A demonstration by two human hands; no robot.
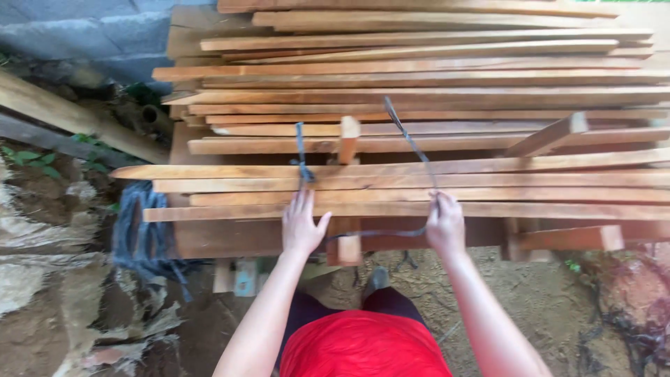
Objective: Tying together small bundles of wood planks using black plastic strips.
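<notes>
Left hand (pixel 303 225) is laid flat, fingers spread and released, on the near edge of the stack of wooden slats (pixel 419 105), just below the knotted end of a dark strap (pixel 301 155); nothing is grasped by it. Right hand (pixel 444 225) is clenched on the second dark strap (pixel 408 139), which is looped under the near slats and runs up and away over them, crosswise to their left-to-right long axis. Counted: two hands, two strap runs, one short upright wooden stake (pixel 348 139) between them; slats too many to count.
</notes>
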